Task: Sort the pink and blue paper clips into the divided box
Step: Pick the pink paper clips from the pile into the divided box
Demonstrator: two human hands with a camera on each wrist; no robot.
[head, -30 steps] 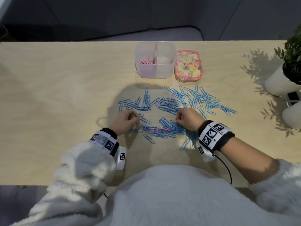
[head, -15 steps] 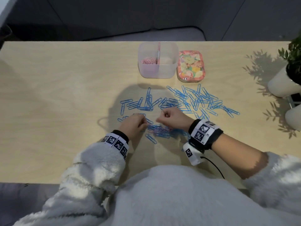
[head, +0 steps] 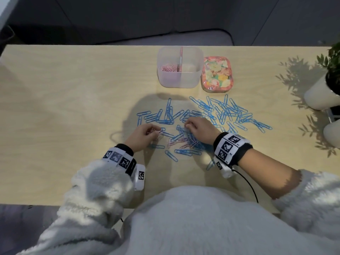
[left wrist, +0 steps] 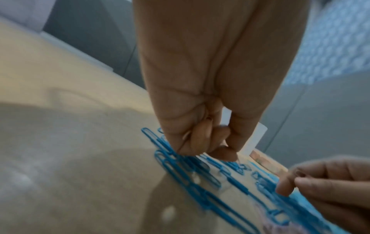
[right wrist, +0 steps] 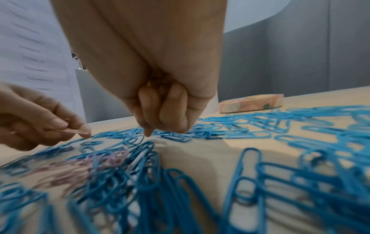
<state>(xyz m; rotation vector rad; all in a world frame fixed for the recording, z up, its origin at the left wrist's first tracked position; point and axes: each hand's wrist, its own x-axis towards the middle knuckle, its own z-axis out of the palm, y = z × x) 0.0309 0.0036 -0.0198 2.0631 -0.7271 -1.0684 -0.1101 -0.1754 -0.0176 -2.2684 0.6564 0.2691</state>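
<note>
Crouching over the near edge of the worktop, the person kept both hands low among the clips. The left hand had its fingers curled, and its grip pinched a small pink paper clip between thumb and fingertip; the left wrist view was too blurred to show that clip at all. The right hand was bunched with fingertips down on the pile; whether its grip had closed on anything I could not tell, since the knuckles hid the tips from above and the close view was smeared.

Between the two hands lay a tangle of blue paper clips with a few pink paper clips half buried in it; they overlapped too much to count. Beyond the hands more blue ones spread in a loose band, again too many and too crossed to number.

Farther back stood one divided box, translucent, with two compartments: pink clips sat heaped in the left one, and what the right held I could not make out. Just beside it lay one floral lid. At the far right two white pots were cut off by the edge, one with a plant.
</note>
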